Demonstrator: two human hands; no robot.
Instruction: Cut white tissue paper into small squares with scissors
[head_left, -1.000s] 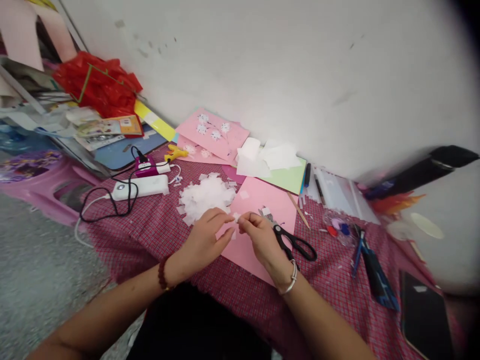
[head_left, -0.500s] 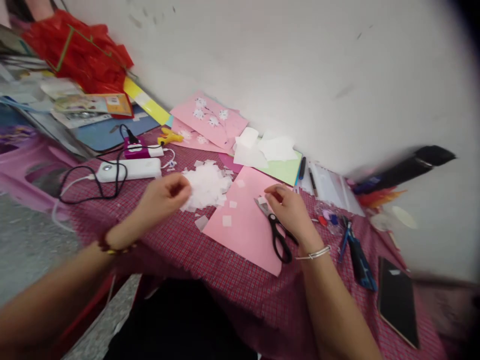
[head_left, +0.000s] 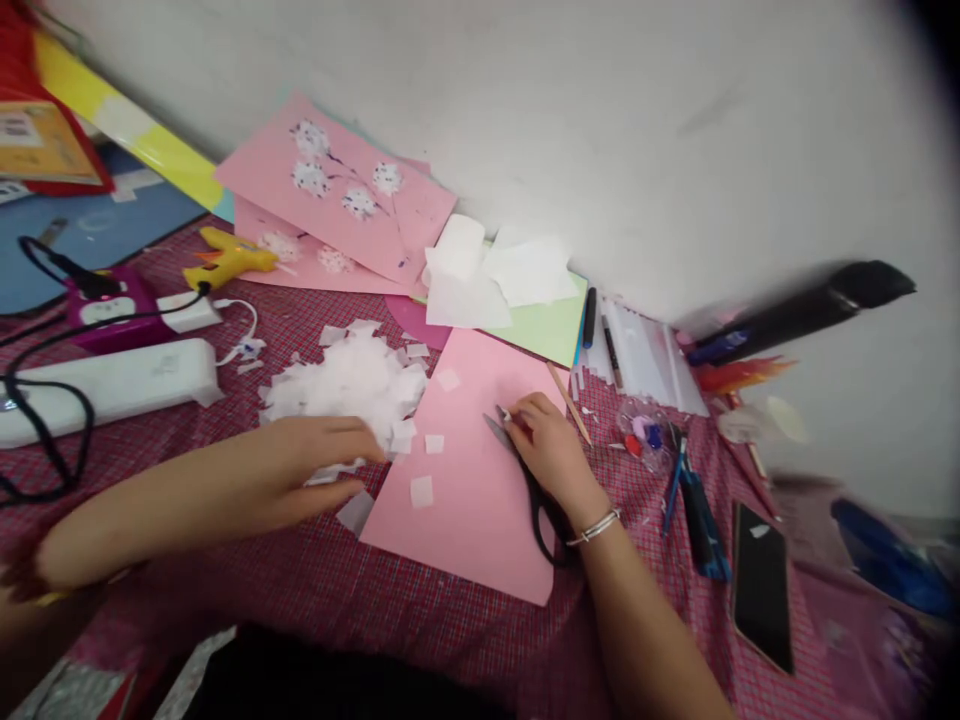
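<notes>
My left hand reaches over the near edge of a heap of small white paper squares, thumb and fingers apart, holding nothing visible. Over the right part of a pink sheet, my right hand is closed, its fingertips pinched together. A tiny pale bit shows at the fingertips, too small to name. Black-handled scissors lie under and beside this hand, partly covered by it. A few loose white squares rest on the pink sheet's left side.
Pink cards with white blossoms lean at the back, beside a tissue roll. On the left are a yellow glue gun, a white power strip and black cables. A phone, box cutter and pens lie right.
My view has shifted closer to the table. My left hand has moved from a closed pinch beside the heap to spread fingers at its near edge. My right hand stays by the scissors, fingers pinched.
</notes>
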